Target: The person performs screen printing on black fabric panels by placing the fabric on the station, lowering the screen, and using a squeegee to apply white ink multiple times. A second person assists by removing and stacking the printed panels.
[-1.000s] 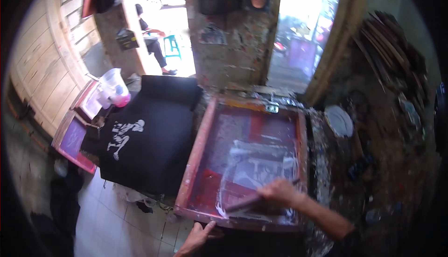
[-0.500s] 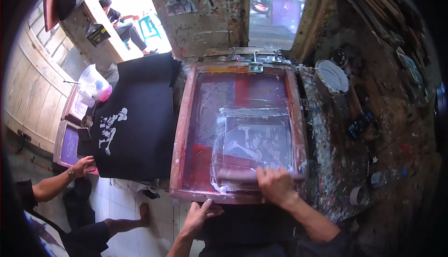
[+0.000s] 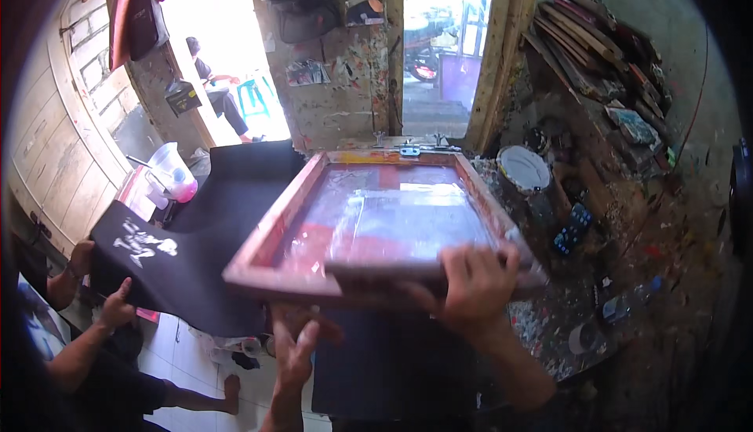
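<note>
Two hands at screen frame (image 3: pixel 376 228) near edge: your right hand (image 3: pixel 474 287) grips rail; left hand (image 3: pixel 296 353) open beneath. Rigid wood, fragile mesh — hold rails.

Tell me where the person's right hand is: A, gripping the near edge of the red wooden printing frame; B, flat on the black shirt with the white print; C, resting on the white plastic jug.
A: the right hand clasps the near edge of the red wooden printing frame, which is tilted up at the front.
</note>
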{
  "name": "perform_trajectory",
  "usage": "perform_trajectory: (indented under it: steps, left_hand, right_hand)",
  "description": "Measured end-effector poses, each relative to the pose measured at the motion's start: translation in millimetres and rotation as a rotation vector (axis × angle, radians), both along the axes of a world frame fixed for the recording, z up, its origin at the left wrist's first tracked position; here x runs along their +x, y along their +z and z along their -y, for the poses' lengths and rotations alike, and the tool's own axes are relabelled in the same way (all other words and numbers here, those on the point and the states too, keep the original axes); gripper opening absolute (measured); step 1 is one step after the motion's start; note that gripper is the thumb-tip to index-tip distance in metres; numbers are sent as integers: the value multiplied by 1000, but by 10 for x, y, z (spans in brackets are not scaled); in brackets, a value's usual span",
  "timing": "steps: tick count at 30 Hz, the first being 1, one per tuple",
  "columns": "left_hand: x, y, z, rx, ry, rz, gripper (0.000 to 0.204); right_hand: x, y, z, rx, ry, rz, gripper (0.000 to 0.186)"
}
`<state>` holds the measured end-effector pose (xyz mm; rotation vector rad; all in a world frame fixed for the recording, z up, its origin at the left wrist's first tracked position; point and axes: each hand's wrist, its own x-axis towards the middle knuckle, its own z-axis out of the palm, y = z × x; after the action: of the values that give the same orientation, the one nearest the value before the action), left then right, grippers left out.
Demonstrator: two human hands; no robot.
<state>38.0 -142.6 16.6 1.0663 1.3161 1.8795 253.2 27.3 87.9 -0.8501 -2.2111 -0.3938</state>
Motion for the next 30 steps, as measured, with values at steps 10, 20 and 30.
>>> perform_trajectory:
  steps: [10,20,30]
  left_hand:
    - [-1412,-1794,-2125,-292,358,-1247,32]
    - [-1418,-381,-1678,-78,541,-656,12]
    - [-3292,-1125,1428,-343,1433,-637,23]
  right_hand:
    - [-592,1661,-1081,16,-25,-14,82]
    - [-656,2029,-1507,-98,-66,11,88]
    - [-621,2233,-1664,-52,-170,-30,91]
